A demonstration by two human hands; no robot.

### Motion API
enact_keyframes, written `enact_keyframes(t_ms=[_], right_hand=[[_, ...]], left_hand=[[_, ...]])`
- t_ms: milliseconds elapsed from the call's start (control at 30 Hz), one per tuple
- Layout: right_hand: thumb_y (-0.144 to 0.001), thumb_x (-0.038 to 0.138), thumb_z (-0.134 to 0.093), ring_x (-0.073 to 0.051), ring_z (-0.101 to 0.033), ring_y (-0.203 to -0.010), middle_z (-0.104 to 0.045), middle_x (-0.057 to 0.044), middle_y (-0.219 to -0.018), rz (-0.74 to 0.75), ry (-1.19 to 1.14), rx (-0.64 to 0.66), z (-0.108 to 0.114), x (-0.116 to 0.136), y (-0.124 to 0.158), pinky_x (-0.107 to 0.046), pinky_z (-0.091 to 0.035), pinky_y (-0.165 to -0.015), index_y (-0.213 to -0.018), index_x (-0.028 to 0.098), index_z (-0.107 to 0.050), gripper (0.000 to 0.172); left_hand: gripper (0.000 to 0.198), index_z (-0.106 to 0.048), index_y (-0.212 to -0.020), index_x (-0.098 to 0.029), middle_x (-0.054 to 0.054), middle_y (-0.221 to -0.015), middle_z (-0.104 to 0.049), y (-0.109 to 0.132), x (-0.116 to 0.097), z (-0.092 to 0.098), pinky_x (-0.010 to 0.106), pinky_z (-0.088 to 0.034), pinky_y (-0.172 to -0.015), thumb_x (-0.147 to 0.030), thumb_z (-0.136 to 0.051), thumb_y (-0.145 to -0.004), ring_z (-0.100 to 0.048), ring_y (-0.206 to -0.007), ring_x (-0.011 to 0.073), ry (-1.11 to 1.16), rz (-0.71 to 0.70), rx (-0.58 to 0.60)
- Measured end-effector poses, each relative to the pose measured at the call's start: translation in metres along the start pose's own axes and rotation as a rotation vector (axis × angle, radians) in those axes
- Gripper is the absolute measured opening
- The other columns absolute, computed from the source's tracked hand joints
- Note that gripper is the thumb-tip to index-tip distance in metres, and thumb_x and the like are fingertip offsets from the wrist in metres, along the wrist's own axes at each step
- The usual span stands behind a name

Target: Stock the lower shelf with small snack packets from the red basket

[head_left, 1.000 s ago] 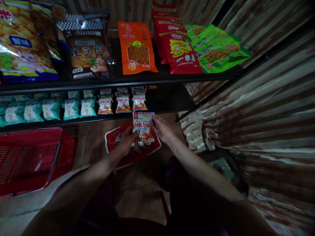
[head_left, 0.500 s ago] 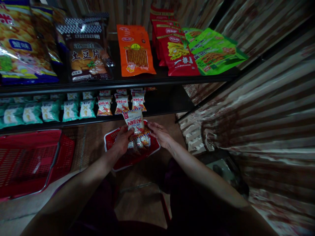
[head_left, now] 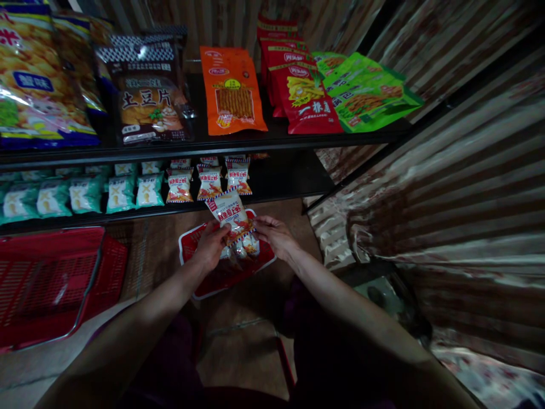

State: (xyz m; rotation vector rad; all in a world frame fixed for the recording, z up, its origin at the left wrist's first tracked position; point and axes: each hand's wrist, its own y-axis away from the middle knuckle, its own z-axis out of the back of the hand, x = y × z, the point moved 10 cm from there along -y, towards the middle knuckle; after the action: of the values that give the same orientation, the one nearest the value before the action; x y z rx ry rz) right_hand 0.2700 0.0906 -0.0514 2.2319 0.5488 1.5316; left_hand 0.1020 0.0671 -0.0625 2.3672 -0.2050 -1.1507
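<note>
White snack packet: this packet (head_left: pixel 232 213) was tilted above the red shopping basket (head_left: pixel 181 244), its upper striped end just in front of the lower shelf (head_left: pixel 293 173)
Left hand: this hand (head_left: pixel 212 244) was clamped on the packet's lower left side, thumb over the front, other fingers mostly hidden
Right hand: this hand (head_left: pixel 276 236) had its fingertips gathered at the lower right corner; whether they pinched or merely touched, I could not tell
Slip risk: smooth film could have slid from under the left thumb, probably dropping the packet into the basket
Shelf risk: a careless upward swing could have knocked the matching shelf packets (head_left: pixel 210 183), which stood near the front edge
Crush risk: downward pressure could have squashed the basketed packets (head_left: pixel 250 246) underneath
Seal risk: opposed tugging could have split the striped end
</note>
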Motion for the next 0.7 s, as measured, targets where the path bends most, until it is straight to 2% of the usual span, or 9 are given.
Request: enact_keyframes(t_ms=[233,567,700], right_hand=[[-0.039,0.033,-0.09,-0.011,-0.06,-0.07,-0.067,0.003,-0.071,0.026,-0.026,0.002,0.0006,-0.001,-0.0026,-0.026,-0.049,-0.069,-0.071,0.018,-0.068,0.042],[-0.045,0.036,-0.088,-0.011,-0.06,-0.066,-0.068,0.002,-0.071,0.088,0.009,-0.005,-0.0009,0.0047,-0.0011,-0.026,-0.049,-0.066,-0.071,0.019,-0.068,0.037],[-0.043,0.035,-0.088,-0.011,-0.059,-0.065,-0.068,0.002,-0.069,0.096,-0.02,-0.046,0.0004,0.0072,0.0018,-0.026,-0.049,-0.065,-0.068,0.019,-0.068,0.036]], left_hand=[[0.036,-0.06,-0.081,-0.016,0.002,-0.08,-0.071,0.0011,0.0018,-0.0004,0.029,-0.05,-0.077,-0.014,-0.083,-0.054,-0.065,-0.074,0.0142,0.084,0.01,-0.019],[0.033,-0.061,-0.082,-0.015,0.003,-0.082,-0.071,-0.0015,0.0029,-0.0031,0.031,-0.049,-0.079,-0.016,-0.082,-0.057,-0.066,-0.077,0.0155,0.087,0.003,0.017],[0.03,-0.06,-0.08,-0.016,0.001,-0.079,-0.07,-0.003,0.0047,-0.0023,0.03,-0.048,-0.08,-0.014,-0.081,-0.059,-0.065,-0.076,0.0137,0.141,0.021,0.011]])
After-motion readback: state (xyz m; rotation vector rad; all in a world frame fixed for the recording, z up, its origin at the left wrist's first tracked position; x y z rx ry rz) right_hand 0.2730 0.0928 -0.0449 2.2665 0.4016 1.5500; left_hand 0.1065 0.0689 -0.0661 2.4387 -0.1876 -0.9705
